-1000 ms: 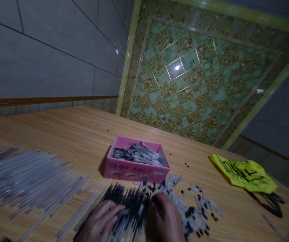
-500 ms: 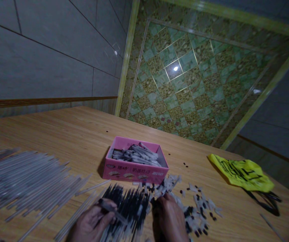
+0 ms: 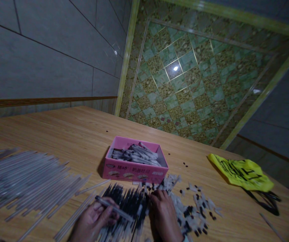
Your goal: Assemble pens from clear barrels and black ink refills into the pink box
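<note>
Between finger and thumb, my left hand [image 3: 96,216] holds a pen [image 3: 115,209] with a dark end and a clear barrel, slanting down to the right. Beneath and beside it lies a pile of dark-filled refills [image 3: 131,205]. My right hand [image 3: 163,211] is at the right edge of that pile, fingers curled down; its fingertips and anything in them are hidden. Small clear and black caps [image 3: 182,201] are scattered right of it. Just beyond both hands stands a pink box [image 3: 134,171] filled with pens [image 3: 139,154].
Many clear tubes [image 3: 28,178] lie on the left of the wooden table [image 3: 84,131]. A yellow bag [image 3: 245,173] with black straps rests at the right, near a lone thin rod [image 3: 270,225]. A tiled wall [image 3: 53,40] rises at the left.
My right hand has shifted slightly left, towards the refills. The pen in my left hand has moved a little, and more of it shows.
</note>
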The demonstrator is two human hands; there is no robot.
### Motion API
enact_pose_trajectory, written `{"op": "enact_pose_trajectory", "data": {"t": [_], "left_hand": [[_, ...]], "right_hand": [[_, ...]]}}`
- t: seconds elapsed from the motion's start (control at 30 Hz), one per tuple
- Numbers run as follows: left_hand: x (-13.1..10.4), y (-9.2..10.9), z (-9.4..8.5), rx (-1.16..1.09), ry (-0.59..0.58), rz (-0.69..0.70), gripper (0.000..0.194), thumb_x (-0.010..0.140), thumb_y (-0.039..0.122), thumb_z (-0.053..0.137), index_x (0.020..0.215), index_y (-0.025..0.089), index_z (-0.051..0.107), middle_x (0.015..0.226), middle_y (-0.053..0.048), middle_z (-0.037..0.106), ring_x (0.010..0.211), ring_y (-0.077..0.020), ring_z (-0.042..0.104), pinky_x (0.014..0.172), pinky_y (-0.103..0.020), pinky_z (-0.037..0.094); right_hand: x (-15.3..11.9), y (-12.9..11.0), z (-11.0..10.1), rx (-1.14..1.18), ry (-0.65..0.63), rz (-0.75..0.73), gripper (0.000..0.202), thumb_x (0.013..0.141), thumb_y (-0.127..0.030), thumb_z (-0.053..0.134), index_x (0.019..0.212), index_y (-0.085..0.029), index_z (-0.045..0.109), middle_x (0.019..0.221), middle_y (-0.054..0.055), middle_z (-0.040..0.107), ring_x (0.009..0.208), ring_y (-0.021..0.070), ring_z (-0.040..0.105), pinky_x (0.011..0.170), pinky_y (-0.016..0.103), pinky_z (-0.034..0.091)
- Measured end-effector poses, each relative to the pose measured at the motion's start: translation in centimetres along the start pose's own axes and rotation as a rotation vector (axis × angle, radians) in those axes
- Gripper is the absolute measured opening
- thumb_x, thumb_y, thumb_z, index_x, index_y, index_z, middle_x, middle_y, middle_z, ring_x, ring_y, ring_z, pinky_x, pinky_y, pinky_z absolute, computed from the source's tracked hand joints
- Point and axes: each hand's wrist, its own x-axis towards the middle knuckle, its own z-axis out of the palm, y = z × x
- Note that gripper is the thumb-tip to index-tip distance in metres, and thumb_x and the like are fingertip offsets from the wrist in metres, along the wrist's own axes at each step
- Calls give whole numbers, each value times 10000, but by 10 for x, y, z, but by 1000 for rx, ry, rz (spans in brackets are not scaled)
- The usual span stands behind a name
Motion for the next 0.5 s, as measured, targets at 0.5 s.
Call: {"op": "enact_pose_trajectory", "data": {"t": [0.5], "left_hand": [[2, -2, 0, -77, 25, -52, 395, 524, 392, 782, 768, 134, 607, 655, -62, 703, 554, -207, 662, 499, -295, 551]], "right_hand": [[0, -5, -3, 401, 139, 89, 131, 839, -191, 485, 861, -206, 613, 880, 62, 610, 863, 214, 544, 762, 314, 408]]}}
